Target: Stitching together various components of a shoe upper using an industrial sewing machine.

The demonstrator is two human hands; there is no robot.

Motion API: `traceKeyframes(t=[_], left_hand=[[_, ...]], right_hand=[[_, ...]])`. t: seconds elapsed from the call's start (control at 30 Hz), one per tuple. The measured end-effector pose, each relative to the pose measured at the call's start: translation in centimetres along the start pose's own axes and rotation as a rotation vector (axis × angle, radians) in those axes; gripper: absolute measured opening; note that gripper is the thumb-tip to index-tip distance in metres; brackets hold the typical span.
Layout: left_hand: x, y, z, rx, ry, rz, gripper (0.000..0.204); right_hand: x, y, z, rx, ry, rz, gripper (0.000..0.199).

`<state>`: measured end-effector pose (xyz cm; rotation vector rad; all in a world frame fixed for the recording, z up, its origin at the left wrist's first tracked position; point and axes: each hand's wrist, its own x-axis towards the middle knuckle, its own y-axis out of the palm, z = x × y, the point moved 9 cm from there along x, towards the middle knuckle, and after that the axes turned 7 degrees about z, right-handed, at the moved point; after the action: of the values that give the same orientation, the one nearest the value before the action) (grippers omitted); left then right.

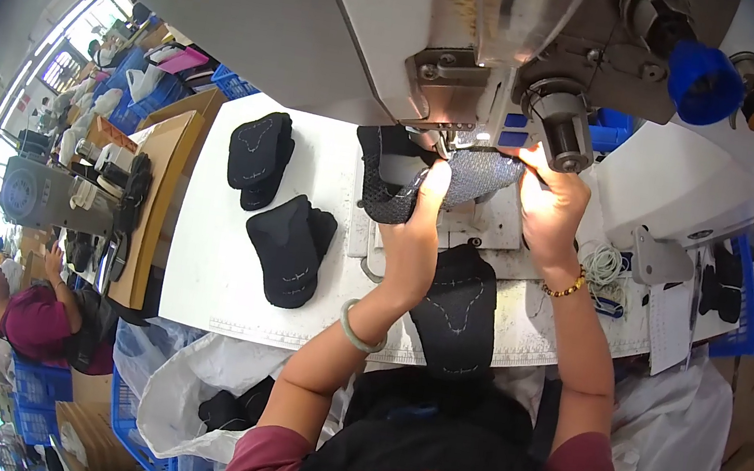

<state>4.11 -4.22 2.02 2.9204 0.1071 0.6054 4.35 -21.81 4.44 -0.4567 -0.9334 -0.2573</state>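
Both hands hold one workpiece under the head of the sewing machine point(483, 47). The left hand point(422, 208) is closed on the near edge of the grey mesh shoe upper point(463, 182), fingers pressed flat on top of it. The right hand point(548, 203) pinches the far right edge of the same piece, fingers curled close beside the machine's round lower fitting. The left wrist carries a pale green bangle point(359, 327); the right wrist carries a gold bead bracelet point(568, 286).

The shoe upper lies on the machine bed directly below the needle area. It is grey, open-textured mesh with a black padded collar section curving away to its left. Strong lamp light falls on the mesh; the stitch line itself cannot be made out.

On the white work table point(211, 240):
- One stack of black cut pieces point(259, 157) at the far left, with pale chalk-like outlines on top.
- A second black stack point(290, 247) nearer the operator, fanned out.
- A single black piece point(455, 311) with a pale outline, between the forearms at the table edge.

A blue cap point(705, 83) sits on the machine at upper right. A white paper sheet point(669, 323) hangs at the right edge of the table; its marks are too small to read. Blue plastic crates point(133, 443) stand on the floor at lower left, beside a white bag point(188, 393) holding more black pieces. Flat brown cardboard point(161, 194) leans against the table's left side. Another person in a maroon top point(42, 322) sits at the far left.
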Motion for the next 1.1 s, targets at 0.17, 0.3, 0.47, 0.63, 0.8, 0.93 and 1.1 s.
traceKeyframes(t=[0.17, 0.3, 0.47, 0.63, 0.8, 0.93, 1.1], left_hand=[[-1.0, -3.9, 2.6, -0.364, 0.045, -0.023, 0.053], [3.7, -3.2, 3.3, -0.706, -0.328, 0.351, 0.041], [3.8, -2.1, 2.7, -0.389, -0.426, 0.341, 0.024], [3.3, -1.8, 2.3, -0.448, -0.342, 0.296, 0.015], [3.2, -1.9, 2.6, -0.495, -0.366, 0.278, 0.009], [2.7, -1.8, 2.9, -0.525, -0.362, 0.255, 0.009], [1.8, -1.4, 1.7, -0.489, -0.287, 0.212, 0.010]], right_hand=[[0.6, 0.8, -1.1, 0.207, 0.115, 0.046, 0.030], [0.7, 0.9, -1.2, 0.260, 0.112, 0.023, 0.031], [-1.5, -1.1, 1.9, -0.170, -0.207, -0.155, 0.028], [-3.0, 2.2, 5.9, -0.282, -0.510, 0.045, 0.032], [-3.2, 3.1, 6.5, -0.337, -0.536, 0.101, 0.032], [-3.1, 3.1, 6.6, -0.325, -0.514, 0.103, 0.035], [-2.8, 3.1, 6.4, -0.286, -0.469, 0.143, 0.038]])
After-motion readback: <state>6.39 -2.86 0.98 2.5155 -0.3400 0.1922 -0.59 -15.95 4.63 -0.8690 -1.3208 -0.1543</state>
